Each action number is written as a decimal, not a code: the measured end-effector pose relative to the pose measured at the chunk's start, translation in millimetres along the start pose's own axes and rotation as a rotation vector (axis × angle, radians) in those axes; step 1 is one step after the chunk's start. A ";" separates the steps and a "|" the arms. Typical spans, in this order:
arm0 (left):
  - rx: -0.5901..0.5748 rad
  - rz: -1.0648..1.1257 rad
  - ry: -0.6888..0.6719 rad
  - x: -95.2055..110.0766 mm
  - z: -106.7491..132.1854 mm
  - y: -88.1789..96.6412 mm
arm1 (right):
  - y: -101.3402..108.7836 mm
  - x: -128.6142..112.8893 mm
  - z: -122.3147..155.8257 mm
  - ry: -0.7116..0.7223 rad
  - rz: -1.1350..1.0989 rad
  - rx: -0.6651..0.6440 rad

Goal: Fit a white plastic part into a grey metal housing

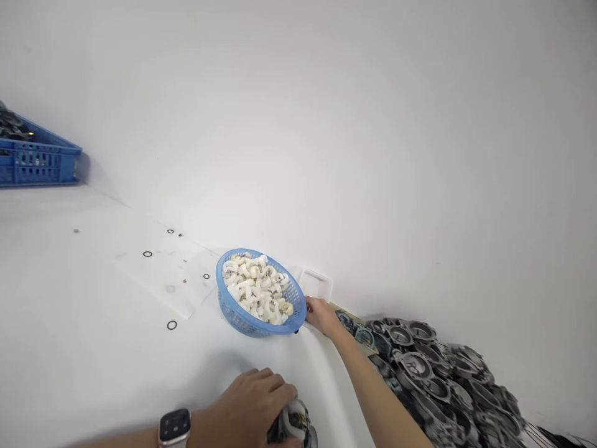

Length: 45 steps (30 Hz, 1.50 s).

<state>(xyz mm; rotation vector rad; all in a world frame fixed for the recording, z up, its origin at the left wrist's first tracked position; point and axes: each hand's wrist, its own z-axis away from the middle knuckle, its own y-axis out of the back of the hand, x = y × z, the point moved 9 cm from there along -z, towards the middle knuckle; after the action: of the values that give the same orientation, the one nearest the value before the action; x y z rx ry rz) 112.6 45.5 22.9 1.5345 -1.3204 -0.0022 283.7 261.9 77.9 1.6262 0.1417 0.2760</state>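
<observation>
My left hand [254,404], with a watch [175,426] at the wrist, is closed around a dark metal housing with a white plastic ring [296,420] at the front edge of the view. My right hand [321,314] reaches to the right side of a round blue basket [233,314]. Its fingers are curled together by the rim, and the basket partly hides their tips; what they hold, if anything, does not show. White curved plastic pieces [256,286] fill the basket. Just behind the right hand lies a shallow white tray [315,286].
Grey metal housings [438,379] are heaped at the right, beside my right forearm. Several black rings [172,325] and tiny bits lie on the white table [116,373], some on a clear sheet [186,305]. A blue crate [46,158] with dark parts stands far left. A white wall rises behind.
</observation>
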 end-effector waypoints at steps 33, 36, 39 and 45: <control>-0.096 0.315 0.174 9.8 14.2 8.2 | -21.4 -85.8 200.0 -0.113 -1.628 -0.065; -0.064 0.258 0.142 11.7 15.8 10.9 | -29.2 -89.0 197.2 -0.099 -1.693 -0.083; -0.068 0.190 0.128 11.6 16.9 10.5 | -37.6 -93.9 193.7 -0.080 -1.779 -0.173; -0.037 0.071 0.066 11.8 17.7 12.1 | -41.8 -95.1 195.1 -0.080 -1.910 -0.233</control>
<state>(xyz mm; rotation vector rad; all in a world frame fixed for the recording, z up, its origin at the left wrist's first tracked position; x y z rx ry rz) 98.2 27.3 30.3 1.4440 -1.3142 0.0679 246.7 52.7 16.9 0.7044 1.3897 -1.1756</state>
